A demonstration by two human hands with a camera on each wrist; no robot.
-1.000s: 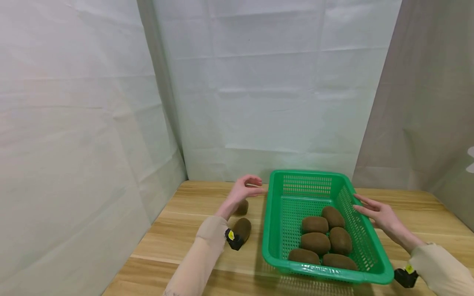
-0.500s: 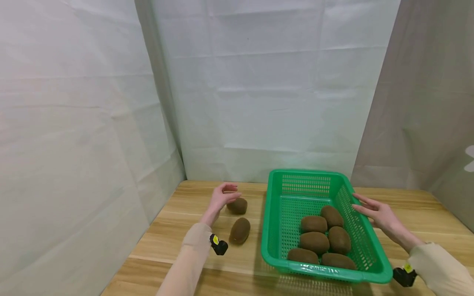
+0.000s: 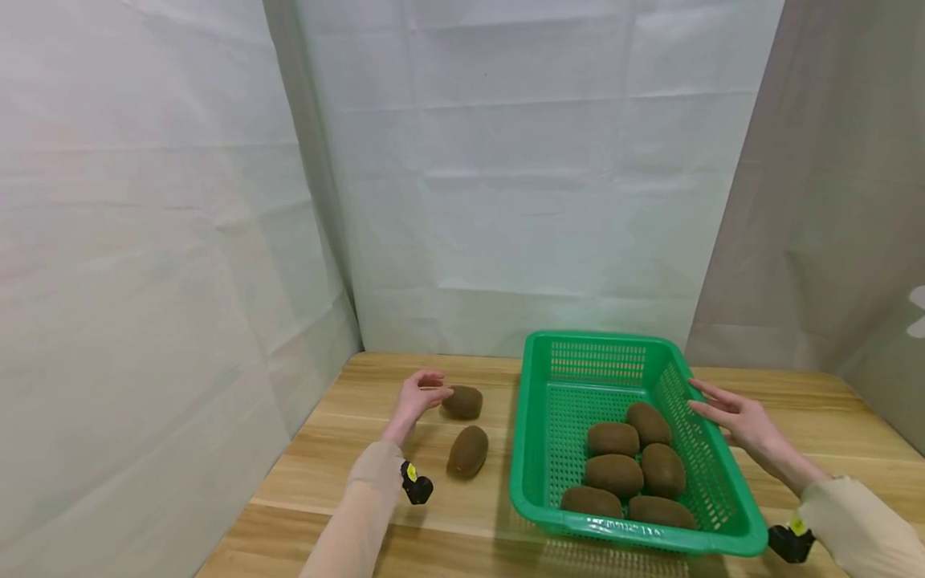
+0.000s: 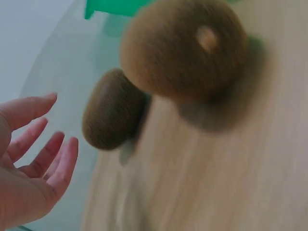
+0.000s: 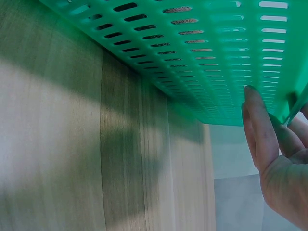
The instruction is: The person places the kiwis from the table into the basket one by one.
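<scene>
My left hand is at the left of the table, its fingers loosely bent around nothing. Its fingertips come close to the far kiwi; whether they touch it I cannot tell in the head view, but the left wrist view shows a gap between the hand and that kiwi. A nearer kiwi lies just in front. On the right, my right hand holds the rim of the green basket, some fingers over it and others against the outer wall.
Several kiwis lie inside the basket, towards its near right part. The wooden table carries everything. White sheets hang behind the table and along its left side.
My left hand has moved left and down, away from the basket, bringing both loose kiwis into fuller sight. The right hand and the basket have stayed in place.
</scene>
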